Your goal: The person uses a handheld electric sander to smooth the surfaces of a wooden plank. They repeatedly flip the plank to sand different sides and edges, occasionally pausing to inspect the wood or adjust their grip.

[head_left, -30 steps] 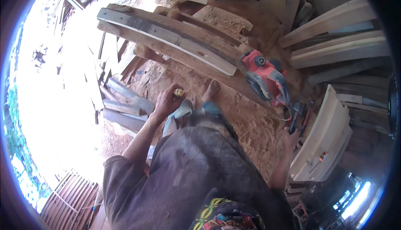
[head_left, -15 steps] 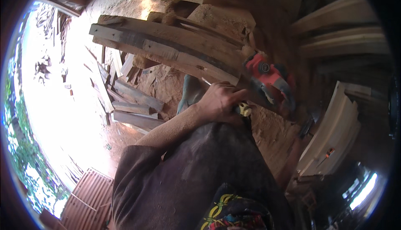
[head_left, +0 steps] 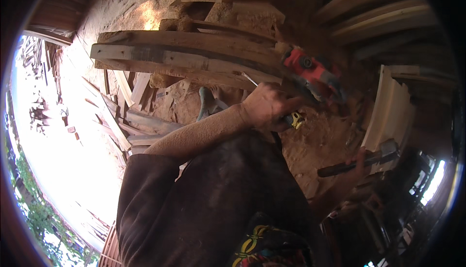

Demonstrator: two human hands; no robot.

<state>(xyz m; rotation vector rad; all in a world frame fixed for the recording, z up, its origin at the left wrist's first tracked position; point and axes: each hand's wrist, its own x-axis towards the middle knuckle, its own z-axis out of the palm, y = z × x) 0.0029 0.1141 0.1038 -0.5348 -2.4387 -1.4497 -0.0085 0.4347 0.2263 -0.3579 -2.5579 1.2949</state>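
Note:
My left hand (head_left: 272, 106) is closed round a screwdriver (head_left: 296, 120) with a yellow-and-black handle. Its thin metal shaft points up and left, the tip at the near side of a long wooden beam (head_left: 179, 58). Out to the right, my right hand (head_left: 358, 164) grips a hammer (head_left: 335, 170) by its dark handle, close to the metal head. Beyond my left hand, a red-and-black power tool (head_left: 315, 73), perhaps an electric planer, rests by the beam's right end. Its lower part is blurred and in shadow.
Offcuts and boards (head_left: 150, 121) lie heaped on the dusty ground at left. A pale curved plank (head_left: 386, 109) stands at right, behind the hammer. More long timbers (head_left: 383, 17) are stacked at upper right. One foot (head_left: 206, 102) shows below the beam.
My right hand has come up and outward at the right, bringing the hammer plainly into view. My left hand still holds the screwdriver by the beam. The whole view has shifted slightly.

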